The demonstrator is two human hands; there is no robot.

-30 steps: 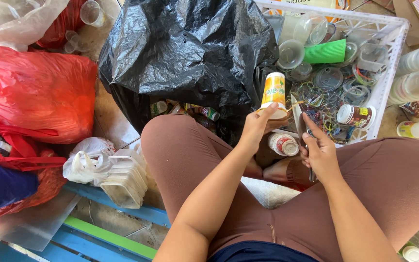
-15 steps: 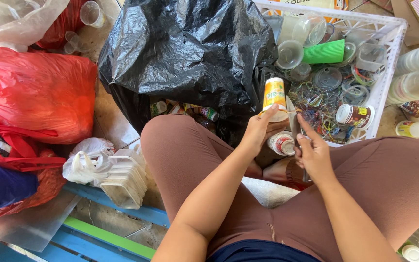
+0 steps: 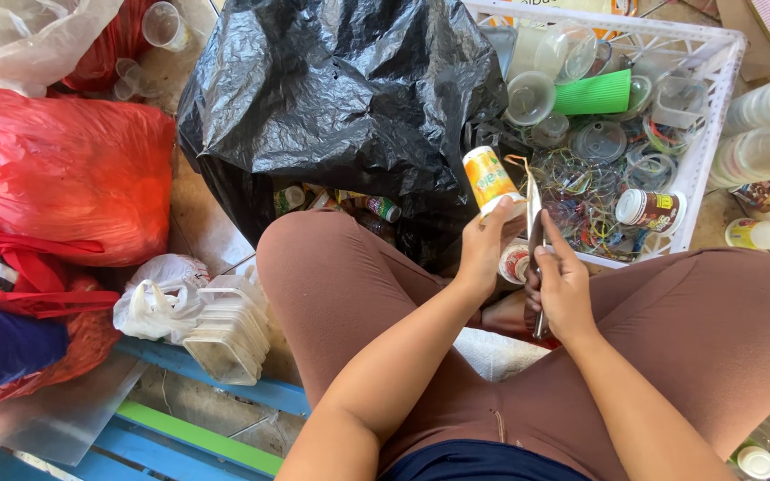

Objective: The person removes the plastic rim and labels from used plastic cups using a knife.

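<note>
My left hand [image 3: 485, 242] grips a small bottle [image 3: 488, 178] with a yellow and green label, held up over my knees. My right hand [image 3: 560, 283] is closed on a knife [image 3: 534, 207], whose thin blade points up along the bottle's side. A strip of peeled label curls from the bottle's top by the blade. Another small labelled pot [image 3: 515, 262] sits just below, between my hands. Both hands hover in front of the white plastic crate [image 3: 706, 134].
The crate holds clear cups, lids, a green cup [image 3: 592, 93] and a brown-labelled pot [image 3: 651, 210]. A big black bag [image 3: 340, 98] with small bottles stands behind my left knee. Red bags [image 3: 64, 174] lie left; stacked trays [image 3: 229, 334] rest on a blue bench [image 3: 198, 419].
The bottle has tilted slightly and the knife blade has come up against its side. My right hand has shifted a little closer to the left one.
</note>
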